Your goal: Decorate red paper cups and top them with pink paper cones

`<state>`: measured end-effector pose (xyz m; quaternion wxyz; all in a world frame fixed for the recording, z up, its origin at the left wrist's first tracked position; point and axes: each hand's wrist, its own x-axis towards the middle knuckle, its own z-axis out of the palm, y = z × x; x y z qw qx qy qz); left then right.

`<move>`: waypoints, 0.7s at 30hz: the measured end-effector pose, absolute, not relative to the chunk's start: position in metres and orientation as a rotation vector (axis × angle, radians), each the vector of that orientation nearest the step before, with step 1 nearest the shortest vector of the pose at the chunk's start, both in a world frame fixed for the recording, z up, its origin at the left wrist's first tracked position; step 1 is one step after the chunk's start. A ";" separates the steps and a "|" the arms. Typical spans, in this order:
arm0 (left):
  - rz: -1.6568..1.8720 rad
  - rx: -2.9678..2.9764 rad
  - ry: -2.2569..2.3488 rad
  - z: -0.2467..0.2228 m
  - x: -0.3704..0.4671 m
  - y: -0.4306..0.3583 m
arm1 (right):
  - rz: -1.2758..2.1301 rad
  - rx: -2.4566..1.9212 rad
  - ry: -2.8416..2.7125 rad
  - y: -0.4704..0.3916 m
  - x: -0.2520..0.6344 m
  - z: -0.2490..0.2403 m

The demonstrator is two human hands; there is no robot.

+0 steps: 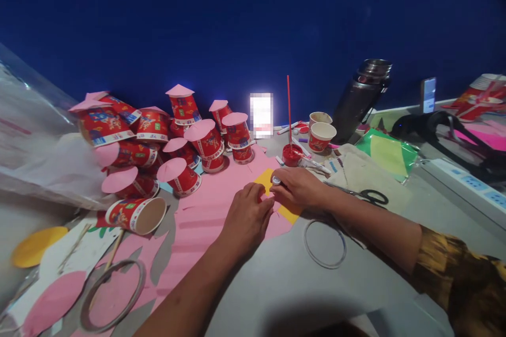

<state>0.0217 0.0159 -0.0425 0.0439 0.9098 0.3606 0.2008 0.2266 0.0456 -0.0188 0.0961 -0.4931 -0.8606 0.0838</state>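
My right hand [294,185] is closed around a small white-ended object [276,180]; its kind is unclear, as the fingers cover the rest. My left hand [247,213] lies just left of it, fingers curled together over the paper. A bit of red shows at its fingertips, too small to name. Under both hands is a piece of yellow paper [290,213], lying on a big pink paper sheet [213,205]. Left of the hands stand and lie several red paper cups [209,145], many topped with pink paper cones [200,130].
Right of the hands lie scissors [373,197] and a tape-like ring [324,245]. Behind them are a red paint pot [292,155] with an upright red stick, paper cups [322,137], and a dark flask [359,97]. A power strip [468,187] lies at right, another ring [113,295] at lower left.
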 end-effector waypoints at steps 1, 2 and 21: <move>0.614 2.785 1.104 -0.043 0.022 0.016 | 0.241 -1.459 -2.542 0.047 0.227 -0.020; 0.617 2.789 1.106 -0.044 0.022 0.017 | 0.236 -1.455 -2.531 0.048 0.228 -0.021; 0.680 2.817 1.180 -0.051 0.024 0.017 | 0.153 -1.568 -2.540 0.044 0.226 -0.014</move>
